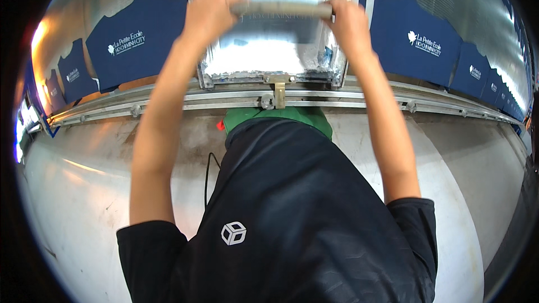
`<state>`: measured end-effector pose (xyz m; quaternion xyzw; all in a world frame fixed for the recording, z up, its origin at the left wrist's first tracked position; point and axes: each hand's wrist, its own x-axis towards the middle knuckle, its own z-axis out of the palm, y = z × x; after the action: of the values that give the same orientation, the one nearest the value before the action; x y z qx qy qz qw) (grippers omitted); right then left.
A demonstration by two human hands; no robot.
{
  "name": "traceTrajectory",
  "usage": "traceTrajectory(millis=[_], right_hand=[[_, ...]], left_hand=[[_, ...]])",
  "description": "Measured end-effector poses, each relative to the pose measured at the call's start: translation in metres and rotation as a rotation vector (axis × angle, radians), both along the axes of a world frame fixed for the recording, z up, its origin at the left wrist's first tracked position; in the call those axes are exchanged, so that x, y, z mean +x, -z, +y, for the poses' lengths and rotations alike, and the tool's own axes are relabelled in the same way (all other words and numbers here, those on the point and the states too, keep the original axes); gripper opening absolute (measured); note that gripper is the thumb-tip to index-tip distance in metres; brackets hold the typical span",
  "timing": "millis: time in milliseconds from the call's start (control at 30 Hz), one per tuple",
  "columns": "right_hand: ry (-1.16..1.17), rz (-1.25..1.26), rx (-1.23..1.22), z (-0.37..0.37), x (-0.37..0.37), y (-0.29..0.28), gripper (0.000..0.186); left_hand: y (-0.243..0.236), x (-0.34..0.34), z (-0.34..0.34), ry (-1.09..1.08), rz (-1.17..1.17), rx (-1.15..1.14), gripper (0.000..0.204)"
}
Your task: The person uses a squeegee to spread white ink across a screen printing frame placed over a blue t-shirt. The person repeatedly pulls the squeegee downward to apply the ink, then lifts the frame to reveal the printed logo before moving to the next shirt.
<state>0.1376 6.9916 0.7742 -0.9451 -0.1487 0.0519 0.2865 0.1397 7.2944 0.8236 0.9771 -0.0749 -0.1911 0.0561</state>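
Note:
A squeegee with a pale straight handle lies crosswise over a framed printing screen. My left hand is closed round its left end, and my right hand grips the right end. Both arms reach forward, roughly level with each other. Motion blurs the squeegee, and its blade edge cannot be made out. Whitish smears of ink coat the screen's metal frame. Faint pale lettering shows in the mesh just under the handle. What lies beneath the screen is hidden.
Navy garment pieces with white prints lie in a row on both sides, the closest being a left piece and a right piece. A metal rail with a brass-coloured bracket runs along the near edge. Green cloth and a black cable are below.

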Motion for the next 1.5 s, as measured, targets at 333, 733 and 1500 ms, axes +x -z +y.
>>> traceTrajectory(millis=[333,733,1500], right_hand=[[-0.084,0.193,-0.073,-0.007,0.005,-0.029,0.026],[0.013,0.092,-0.024,0.004,0.018,-0.011,0.026],[-0.348,0.614,-0.086,0.01,0.02,0.008,0.078]], left_hand=[[-0.028,0.002,0.001,0.048,0.218,-0.035,0.033],[-0.002,0.012,0.004,0.054,-0.065,-0.036,0.035],[0.061,-0.005,0.005,0.144,0.256,-0.278,0.087]])
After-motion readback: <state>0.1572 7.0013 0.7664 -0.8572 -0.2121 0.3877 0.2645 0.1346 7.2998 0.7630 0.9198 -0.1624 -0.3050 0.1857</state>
